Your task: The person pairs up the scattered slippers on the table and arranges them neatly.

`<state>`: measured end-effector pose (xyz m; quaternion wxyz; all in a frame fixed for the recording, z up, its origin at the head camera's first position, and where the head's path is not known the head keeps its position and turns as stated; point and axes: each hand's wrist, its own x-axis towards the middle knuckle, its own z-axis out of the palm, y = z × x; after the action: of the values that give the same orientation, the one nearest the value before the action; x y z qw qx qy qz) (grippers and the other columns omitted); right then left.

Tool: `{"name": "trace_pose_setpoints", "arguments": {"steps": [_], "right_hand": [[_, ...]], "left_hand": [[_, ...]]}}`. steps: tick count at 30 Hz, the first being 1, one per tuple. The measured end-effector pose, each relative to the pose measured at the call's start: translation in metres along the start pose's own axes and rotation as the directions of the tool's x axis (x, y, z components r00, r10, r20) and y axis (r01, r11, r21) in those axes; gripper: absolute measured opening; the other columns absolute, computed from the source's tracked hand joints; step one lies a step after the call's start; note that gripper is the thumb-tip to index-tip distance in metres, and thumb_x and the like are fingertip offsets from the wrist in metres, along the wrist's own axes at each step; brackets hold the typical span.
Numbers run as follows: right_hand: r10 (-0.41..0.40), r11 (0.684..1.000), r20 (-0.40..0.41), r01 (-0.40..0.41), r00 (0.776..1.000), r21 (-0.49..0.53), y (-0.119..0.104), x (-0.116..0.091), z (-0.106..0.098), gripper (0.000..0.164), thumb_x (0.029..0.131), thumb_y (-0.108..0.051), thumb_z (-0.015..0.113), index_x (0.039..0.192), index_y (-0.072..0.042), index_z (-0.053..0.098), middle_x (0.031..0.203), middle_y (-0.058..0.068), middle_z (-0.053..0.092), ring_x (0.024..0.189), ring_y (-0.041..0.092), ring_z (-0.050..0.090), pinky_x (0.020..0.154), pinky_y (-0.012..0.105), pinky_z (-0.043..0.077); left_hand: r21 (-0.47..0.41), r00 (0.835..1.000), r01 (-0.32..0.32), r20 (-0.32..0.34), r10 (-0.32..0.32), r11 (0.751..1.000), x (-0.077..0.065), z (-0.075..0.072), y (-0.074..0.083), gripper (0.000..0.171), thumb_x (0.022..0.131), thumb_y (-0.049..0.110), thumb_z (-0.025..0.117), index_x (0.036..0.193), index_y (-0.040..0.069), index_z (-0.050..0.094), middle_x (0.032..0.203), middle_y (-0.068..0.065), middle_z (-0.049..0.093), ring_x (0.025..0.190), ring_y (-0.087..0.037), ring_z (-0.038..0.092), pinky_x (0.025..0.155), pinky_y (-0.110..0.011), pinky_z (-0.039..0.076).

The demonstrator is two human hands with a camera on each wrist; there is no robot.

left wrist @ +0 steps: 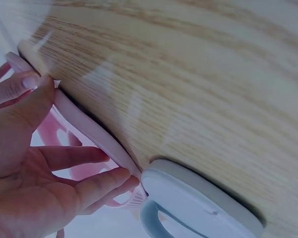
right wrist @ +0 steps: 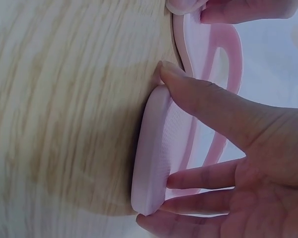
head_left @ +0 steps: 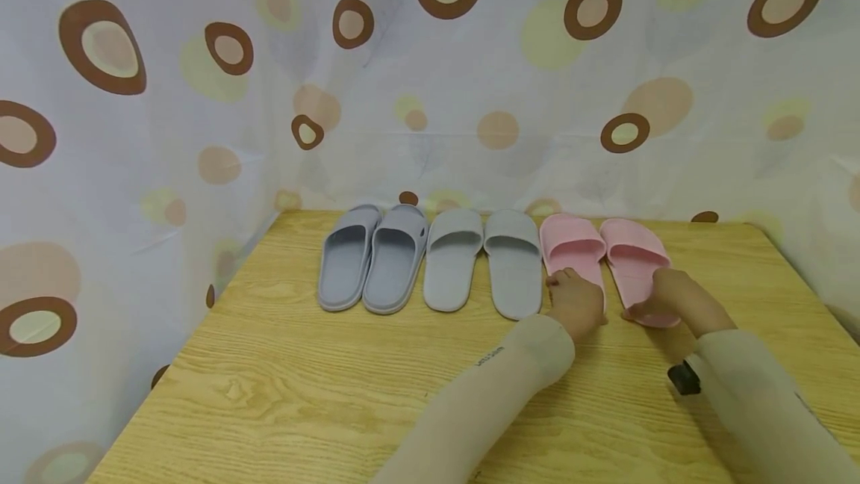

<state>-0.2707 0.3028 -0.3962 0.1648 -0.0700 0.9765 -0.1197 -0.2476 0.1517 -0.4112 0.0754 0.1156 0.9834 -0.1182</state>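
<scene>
A pair of pink slippers stands at the right end of a row, toes toward the back curtain. Over the heel part of the left pink slipper (head_left: pixel 572 228) is my left hand (head_left: pixel 579 303), its thumb at one side edge and its fingers at the other in the left wrist view. My right hand (head_left: pixel 680 300) holds the heel of the right pink slipper (head_left: pixel 630 233) the same way. The right wrist view shows that heel (right wrist: pixel 151 148) between thumb and fingers, low over the wood. Both hands partly cover the pink soles in the head view.
Left of the pink pair sit two light grey slippers (head_left: pixel 452 278), then two blue-grey slippers (head_left: pixel 343 271). All are on a wooden table (head_left: pixel 282 387). A patterned curtain (head_left: pixel 403 81) hangs behind and at the left. A dark device (head_left: pixel 684 378) is at the right wrist.
</scene>
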Motion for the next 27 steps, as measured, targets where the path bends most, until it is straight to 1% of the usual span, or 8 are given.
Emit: {"name": "trace_pose_setpoints", "arguments": {"steps": [5,8,11,18,23,27], "right_hand": [[0.011,1.0,0.012,-0.011,1.0,0.007,0.0,0.002,-0.002,0.078,0.07,-0.04,0.082,0.097,0.026,0.05,0.086,0.03,0.058,0.08,0.036,0.056,0.08,0.051,0.047],[0.013,1.0,0.013,-0.013,1.0,0.013,0.0,0.003,-0.003,0.078,0.07,-0.04,0.082,0.097,0.026,0.05,0.087,0.03,0.058,0.081,0.036,0.055,0.081,0.051,0.047],[0.016,1.0,0.017,-0.016,1.0,0.013,-0.001,0.004,-0.004,0.076,0.071,-0.04,0.082,0.096,0.025,0.052,0.086,0.029,0.058,0.082,0.036,0.056,0.081,0.052,0.047],[0.021,1.0,0.022,-0.021,1.0,0.019,-0.002,0.008,-0.004,0.079,0.072,-0.041,0.081,0.099,0.026,0.05,0.09,0.032,0.058,0.085,0.039,0.056,0.083,0.054,0.046],[0.02,1.0,0.027,-0.021,0.999,0.015,-0.005,0.01,-0.004,0.078,0.072,-0.041,0.081,0.098,0.026,0.051,0.09,0.033,0.057,0.087,0.042,0.057,0.085,0.056,0.045],[0.018,1.0,0.025,-0.019,1.0,0.019,-0.007,0.011,-0.006,0.076,0.071,-0.04,0.081,0.098,0.025,0.052,0.09,0.033,0.057,0.087,0.041,0.056,0.086,0.056,0.045]], "left_hand": [[0.012,1.0,-0.008,-0.023,0.008,1.0,0.002,0.001,0.0,0.053,0.08,0.067,0.059,0.122,0.034,0.064,0.125,-0.002,0.054,0.11,-0.021,0.049,0.092,-0.036,0.039],[0.017,1.0,-0.01,-0.009,0.01,1.0,0.005,0.001,0.0,0.054,0.08,0.068,0.058,0.123,0.035,0.063,0.127,-0.002,0.053,0.111,-0.021,0.048,0.092,-0.036,0.039],[0.01,1.0,-0.002,-0.001,0.002,1.0,0.008,0.001,0.0,0.056,0.08,0.068,0.058,0.124,0.035,0.062,0.127,-0.002,0.053,0.111,-0.02,0.047,0.092,-0.035,0.039],[-0.02,1.0,-0.002,-0.024,0.002,1.0,0.015,0.004,-0.004,0.053,0.08,0.067,0.06,0.121,0.034,0.065,0.125,-0.002,0.054,0.11,-0.021,0.048,0.093,-0.036,0.039],[-0.051,1.0,0.007,-0.03,-0.009,0.999,0.015,0.003,-0.008,0.051,0.08,0.066,0.062,0.119,0.033,0.066,0.121,-0.002,0.054,0.107,-0.02,0.048,0.092,-0.034,0.04],[-0.06,1.0,0.016,-0.025,-0.017,0.998,0.015,-0.001,-0.01,0.053,0.079,0.065,0.061,0.12,0.032,0.066,0.12,-0.003,0.053,0.106,-0.02,0.047,0.091,-0.032,0.041]]}}
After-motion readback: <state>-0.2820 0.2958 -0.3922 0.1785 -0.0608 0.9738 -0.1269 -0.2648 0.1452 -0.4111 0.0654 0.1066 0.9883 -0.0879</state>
